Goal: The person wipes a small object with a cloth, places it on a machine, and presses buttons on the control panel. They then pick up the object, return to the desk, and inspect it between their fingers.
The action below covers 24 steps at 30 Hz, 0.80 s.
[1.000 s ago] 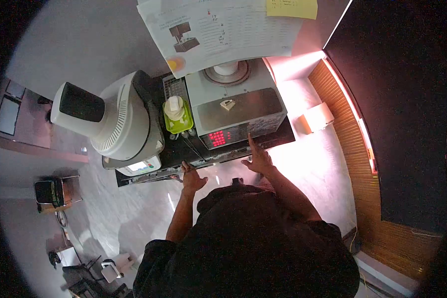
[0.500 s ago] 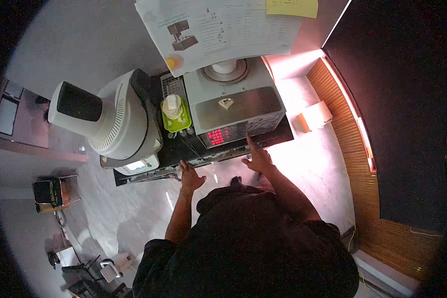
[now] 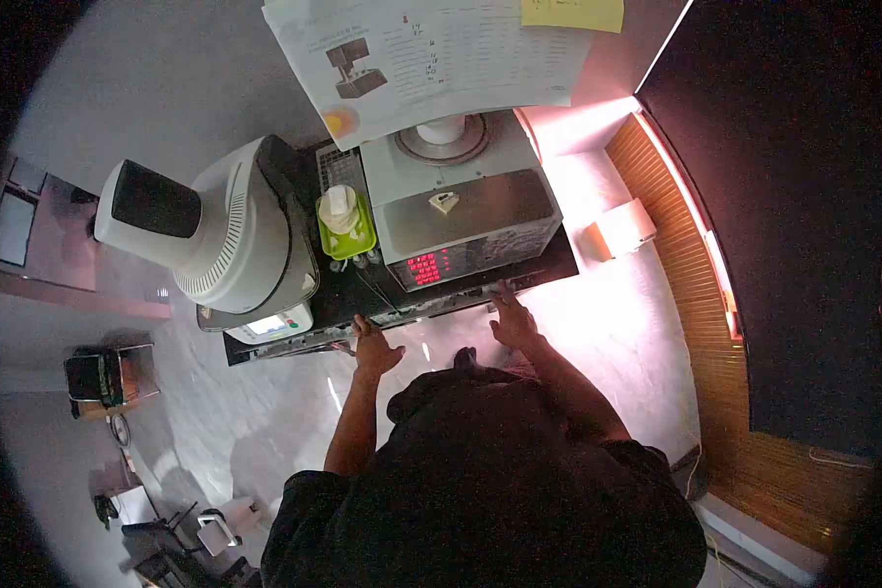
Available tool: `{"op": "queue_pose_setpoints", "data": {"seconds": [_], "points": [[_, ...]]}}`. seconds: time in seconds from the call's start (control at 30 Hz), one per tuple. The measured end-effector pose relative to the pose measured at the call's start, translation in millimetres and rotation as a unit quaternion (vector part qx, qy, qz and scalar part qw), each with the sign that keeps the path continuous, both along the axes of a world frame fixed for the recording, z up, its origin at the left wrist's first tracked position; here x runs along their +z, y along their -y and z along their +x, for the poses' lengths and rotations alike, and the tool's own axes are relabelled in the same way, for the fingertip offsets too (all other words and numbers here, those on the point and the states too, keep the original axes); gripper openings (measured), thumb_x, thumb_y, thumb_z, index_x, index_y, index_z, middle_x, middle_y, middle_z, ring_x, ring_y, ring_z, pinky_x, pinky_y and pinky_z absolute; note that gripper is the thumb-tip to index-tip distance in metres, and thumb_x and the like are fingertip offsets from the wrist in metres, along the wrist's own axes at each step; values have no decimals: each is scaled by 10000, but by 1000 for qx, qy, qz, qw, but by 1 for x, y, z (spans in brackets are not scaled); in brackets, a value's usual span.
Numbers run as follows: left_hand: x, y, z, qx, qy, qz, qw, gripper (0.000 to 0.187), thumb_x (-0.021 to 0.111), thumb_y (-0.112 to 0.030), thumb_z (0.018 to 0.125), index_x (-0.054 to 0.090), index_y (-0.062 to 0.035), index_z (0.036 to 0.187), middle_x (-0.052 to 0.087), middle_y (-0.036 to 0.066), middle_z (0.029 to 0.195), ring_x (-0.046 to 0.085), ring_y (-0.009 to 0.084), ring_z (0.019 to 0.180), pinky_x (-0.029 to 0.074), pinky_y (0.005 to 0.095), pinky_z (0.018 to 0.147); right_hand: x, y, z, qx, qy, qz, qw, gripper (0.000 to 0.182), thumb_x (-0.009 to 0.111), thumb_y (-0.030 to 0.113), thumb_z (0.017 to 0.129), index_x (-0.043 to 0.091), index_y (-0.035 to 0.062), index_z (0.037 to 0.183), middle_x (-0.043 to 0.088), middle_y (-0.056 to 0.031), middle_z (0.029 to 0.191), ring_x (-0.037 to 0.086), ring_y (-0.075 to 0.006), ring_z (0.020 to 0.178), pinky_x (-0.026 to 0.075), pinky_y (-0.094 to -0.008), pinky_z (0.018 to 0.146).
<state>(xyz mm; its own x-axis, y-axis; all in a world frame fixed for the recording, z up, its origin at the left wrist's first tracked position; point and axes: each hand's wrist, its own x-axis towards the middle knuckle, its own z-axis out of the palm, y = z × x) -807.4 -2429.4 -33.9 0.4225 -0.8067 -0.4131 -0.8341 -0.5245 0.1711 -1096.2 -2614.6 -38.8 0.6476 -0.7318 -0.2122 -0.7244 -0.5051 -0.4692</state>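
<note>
Fingers [image 3: 503,292] loosely spread, left hand [image 3: 375,350] and right hand [image 3: 514,321] at the worktop [image 3: 335,299] edge: one careless right-hand poke towards ten o'clock could upset settings by the machine [image 3: 480,214] and its red digital display [image 3: 424,268]!

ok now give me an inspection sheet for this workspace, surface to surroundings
Surface: dark counter, pale patches along its front edge
Job's things: box machine, red display lit; round machine beside it, screen lit
Clutter: green tray between the machines, bearing a white stack; pale piece on the box machine
Hands: left hand and right hand at the counter's front edge, fingers spread, nothing seen held; exact contact unclear
Cables: thin dark strand on the counter, cable or tool unclear
Surroundings: printed sheet above, yellow note at its top; bright pinkish light to the right
</note>
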Motion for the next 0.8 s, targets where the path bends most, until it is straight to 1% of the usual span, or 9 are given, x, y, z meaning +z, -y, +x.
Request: {"op": "queue_pose_setpoints", "data": {"seconds": [0.13,0.23,0.27,0.33,0.37,0.47,0.6,0.73,0.8], "points": [[1,1,-1,16,-11,11,1000,1138,738,-549,743,251,221,1425,103,429,1535,95,554,1452,168,495,1210,-1,2,-3,-4,3,42,999,747,728,174,800,413,132,1477,182,-176,1622,406,-398,1383,480,-478,1029],[9,-2,-6,32,37,-82,995,927,763,-498,736,476,137,1347,364,395,1455,306,496,1412,278,488,1168,6,1,-1,-14,-16,73,997,754,726,161,794,409,122,1477,164,-179,1626,310,-377,1446,462,-474,1051],[14,-1,-3,85,-15,-96,992,791,767,-456,744,546,95,1267,462,348,1367,393,465,1351,321,485,1134,6,0,-1,-5,-10,60,998,755,725,159,793,408,118,1477,159,-185,1626,291,-378,1454,456,-472,1059],[84,21,-7,185,-118,-126,968,525,773,-373,760,687,13,1106,659,254,1189,568,402,1230,408,478,1064,-3,2,-3,9,4,34,999,758,723,156,791,405,111,1477,150,-197,1625,253,-380,1471,444,-469,1073],[59,20,-5,235,-107,-270,928,202,761,-239,763,726,-74,874,723,106,827,692,330,902,498,442,873,-7,4,-4,10,9,38,999,760,721,155,790,401,108,1478,141,-201,1626,238,-385,1476,435,-468,1082],[128,44,-16,111,-34,-510,852,183,752,-179,748,718,-82,900,678,94,798,646,312,859,468,402,828,-16,3,-7,6,22,51,998,775,715,146,786,385,100,1485,118,-213,1628,200,-399,1485,407,-465,1108],[191,92,-34,39,58,-546,835,347,777,-227,738,716,-86,1048,602,137,1111,509,343,1109,363,481,956,-26,3,-8,9,16,47,999,812,706,143,776,348,96,1502,103,-218,1630,176,-404,1490,372,-467,1134],[201,134,-33,2,55,-500,865,456,776,-314,752,712,-132,1165,478,178,1354,386,410,1278,282,574,1042,-19,3,-7,32,30,4,999,836,706,175,774,323,94,1513,110,-214,1629,201,-388,1486,372,-469,1133],[202,153,-35,-1,76,-474,877,486,760,-368,763,708,-168,1202,429,209,1410,344,444,1307,252,599,1063,-7,5,-6,6,4,74,997,837,705,191,780,316,92,1515,120,-210,1627,241,-376,1474,376,-468,1130]]}}
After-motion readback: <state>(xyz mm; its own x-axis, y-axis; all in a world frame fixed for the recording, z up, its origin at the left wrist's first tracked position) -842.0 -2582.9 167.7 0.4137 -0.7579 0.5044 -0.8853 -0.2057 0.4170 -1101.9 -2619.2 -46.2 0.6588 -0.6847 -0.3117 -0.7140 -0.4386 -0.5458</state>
